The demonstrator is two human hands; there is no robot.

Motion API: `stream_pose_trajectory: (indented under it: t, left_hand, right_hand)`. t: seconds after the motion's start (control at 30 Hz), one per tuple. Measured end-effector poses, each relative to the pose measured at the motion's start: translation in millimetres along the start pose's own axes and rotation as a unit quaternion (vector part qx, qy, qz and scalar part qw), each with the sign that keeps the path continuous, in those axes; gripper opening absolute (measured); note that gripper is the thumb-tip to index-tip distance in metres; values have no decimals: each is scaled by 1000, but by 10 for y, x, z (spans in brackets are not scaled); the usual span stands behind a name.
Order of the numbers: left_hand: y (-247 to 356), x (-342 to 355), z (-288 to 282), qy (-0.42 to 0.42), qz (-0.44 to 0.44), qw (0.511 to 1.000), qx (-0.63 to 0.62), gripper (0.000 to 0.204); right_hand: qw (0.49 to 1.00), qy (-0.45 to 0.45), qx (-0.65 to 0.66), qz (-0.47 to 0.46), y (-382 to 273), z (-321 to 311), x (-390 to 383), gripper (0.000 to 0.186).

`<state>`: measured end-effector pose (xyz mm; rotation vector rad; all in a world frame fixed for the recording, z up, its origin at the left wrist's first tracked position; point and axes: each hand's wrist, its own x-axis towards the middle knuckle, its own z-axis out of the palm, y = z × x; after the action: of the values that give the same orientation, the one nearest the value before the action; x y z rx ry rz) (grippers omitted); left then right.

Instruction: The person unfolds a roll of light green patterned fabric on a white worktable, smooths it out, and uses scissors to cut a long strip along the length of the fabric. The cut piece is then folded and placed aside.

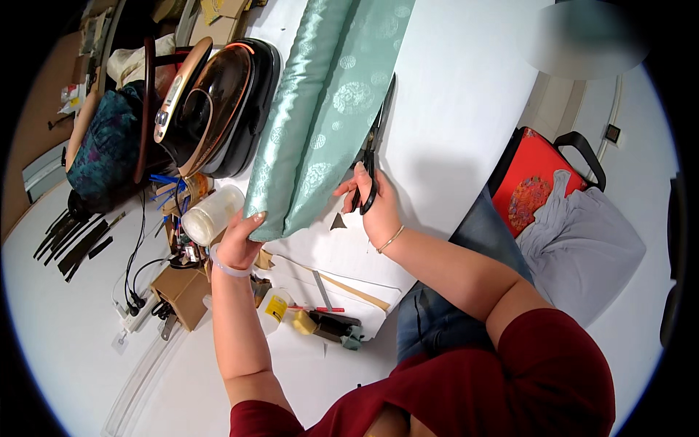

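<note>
Table point(466, 109), white, spans everything under and ahead of both hands; fabric point(320, 124), pale green satin with round woven medallions, folded into a long strip, runs from the left hand up and away between the two hands, lying on the table top; near end of the strip is pinched in the left hand point(239, 244), thumb on top, fingers curled under the edge, so that hand is closed on the cloth; right hand point(375, 207) sits just right of the fabric's near end, fingers through the loops of black scissors point(373, 149), closed around the handles; blades point away from the person along the right edge of the strip, touching or just beside it, can't tell if the blades are parted; thin bracelet on the right wrist, pale band on the left wrist.

Left of the left hand, further out: black-and-copper appliance point(218, 102) with a domed lid; dark patterned bag point(109, 156) beyond that; clear jar point(211, 213) just beside the left hand's knuckles; cardboard box point(182, 291) below the left forearm, cables next to it.

Right of the right forearm: red case point(528, 186) with grey cloth point(582, 247) draped on it, well apart from the hands.

Small dark triangular scrap point(338, 221) on the table, between the two hands, just under the right thumb.
</note>
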<state>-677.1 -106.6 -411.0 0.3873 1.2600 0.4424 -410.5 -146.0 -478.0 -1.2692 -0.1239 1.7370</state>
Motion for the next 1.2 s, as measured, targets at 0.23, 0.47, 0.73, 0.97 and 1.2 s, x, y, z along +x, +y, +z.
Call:
stream_pose_trajectory:
  t: [0.23,0.47,0.73,0.97,1.2]
  left_hand:
    - [-11,-3,-6,-7,-5,1000,-4,61]
    - [-21,3,-22,-10,-1,1000,-11,60]
    - [-25,6,-32,-1,0,1000,-17,61]
    - [-43,-16,-42,16,-8,1000,-14,60]
    - [-77,3,-60,11,-11,999,-27,60]
  right_hand:
    - [1000,16,2,10,-155,1,96,45]
    - [1000,20,1,3,-185,-22,75,43]
    - [999,47,-20,18,-206,-9,139,40]
    - [999,40,-21,-9,-384,-52,281,43]
    - [997,47,-58,1,-560,-36,374,50]
